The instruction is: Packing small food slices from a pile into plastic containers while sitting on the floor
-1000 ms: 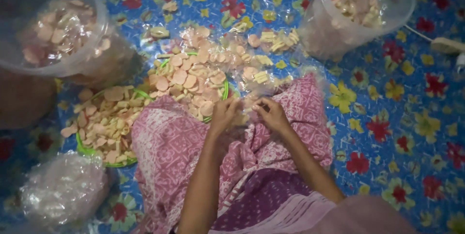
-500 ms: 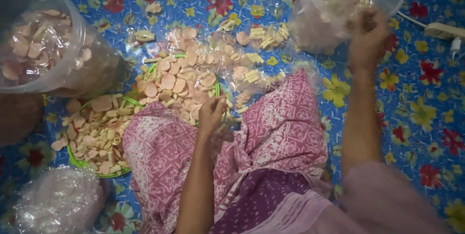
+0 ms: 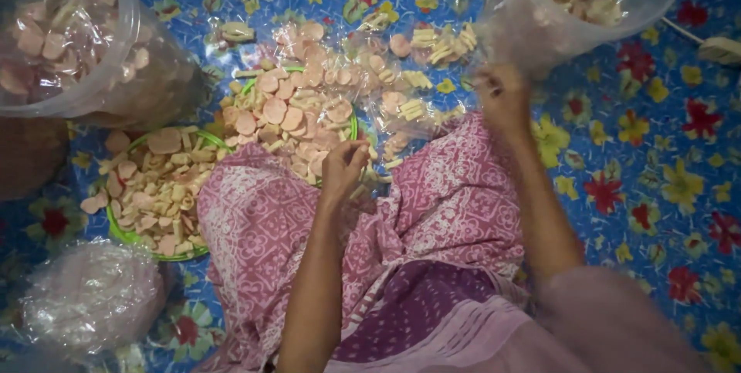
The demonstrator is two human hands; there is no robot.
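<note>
I sit on a flowered mat with a pink patterned cloth [image 3: 432, 211] over my lap. My left hand [image 3: 343, 166] rests at the cloth's far edge, fingers pinched on a small clear plastic bag [image 3: 364, 188], next to a green tray [image 3: 351, 127] heaped with round pink and pale crackers. My right hand [image 3: 502, 99] hovers just below the clear tub of crackers [image 3: 540, 33] at the upper right. It is blurred, its fingers are curled under, and what it holds is hidden.
A second green tray of crackers [image 3: 123, 232] lies at the left. Another clear tub of crackers [image 3: 116, 72] stands at the upper left. Filled clear packets [image 3: 432, 41] lie ahead. A bundle of plastic bags [image 3: 89, 296] sits at the lower left.
My right hand left the left hand, reached up to the upper-right tub, and has now dropped back just below it. My left hand stayed at the cloth's edge.
</note>
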